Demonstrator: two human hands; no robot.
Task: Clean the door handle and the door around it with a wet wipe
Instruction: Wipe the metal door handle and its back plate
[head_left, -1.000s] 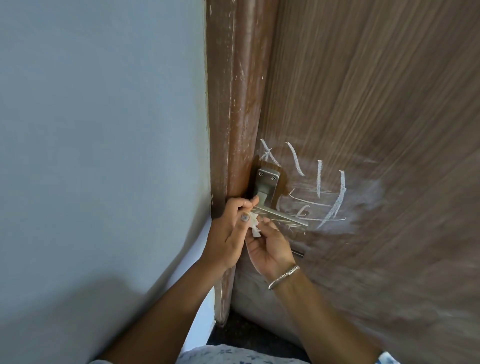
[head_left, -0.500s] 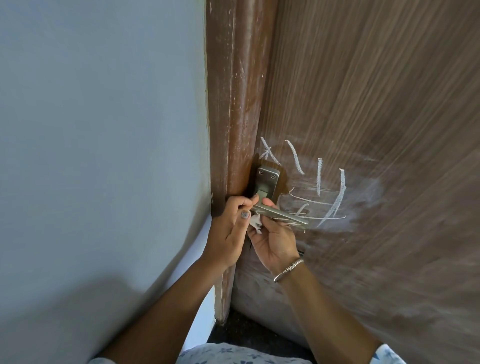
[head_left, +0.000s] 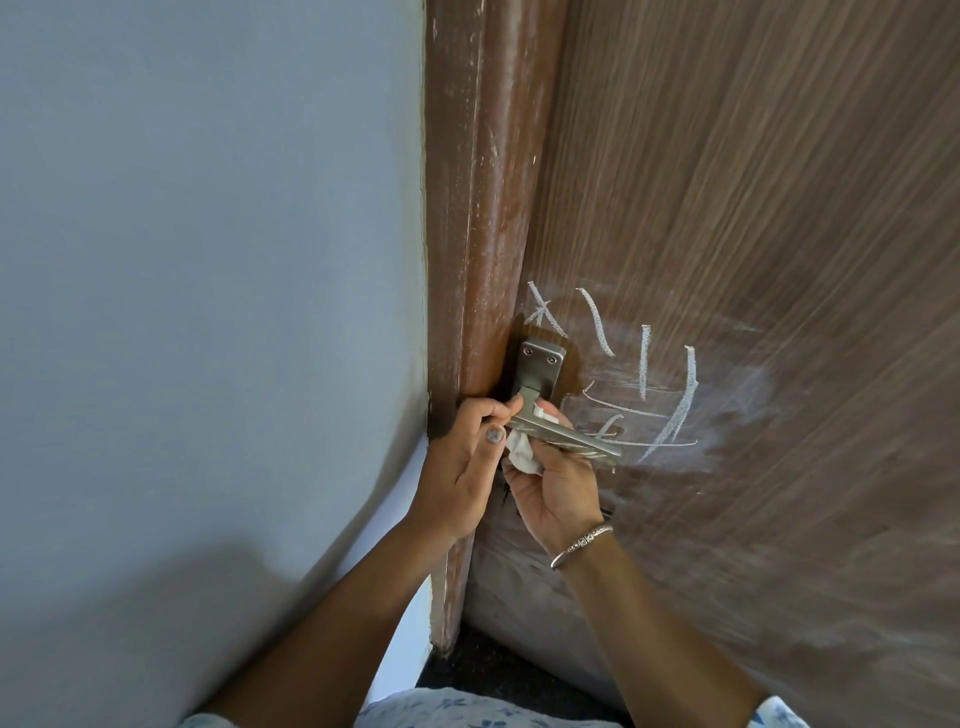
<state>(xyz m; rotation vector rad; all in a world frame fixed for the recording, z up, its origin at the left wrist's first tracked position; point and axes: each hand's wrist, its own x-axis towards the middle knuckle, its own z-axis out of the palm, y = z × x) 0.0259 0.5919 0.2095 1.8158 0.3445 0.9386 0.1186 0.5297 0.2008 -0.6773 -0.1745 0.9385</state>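
Note:
A silver lever door handle (head_left: 576, 439) sticks out from its metal plate (head_left: 540, 371) on the brown wooden door (head_left: 753, 208). White chalk marks (head_left: 670, 400) cover the door just right of the handle. My right hand (head_left: 556, 488) reaches up from under the lever with a crumpled white wet wipe (head_left: 522, 451) pressed against the lever's underside near its base. My left hand (head_left: 462, 462) is curled at the lever's base beside the plate, fingertips touching the handle and the wipe.
A dark brown door frame (head_left: 483, 208) runs down just left of the handle. A pale blue wall (head_left: 208, 260) fills the left side. Dark floor (head_left: 483, 670) shows at the bottom between my arms. A silver bracelet (head_left: 582, 543) sits on my right wrist.
My right hand has risen with the wipe from below the lever to wrap up around its base. My left hand has stayed at the handle's base.

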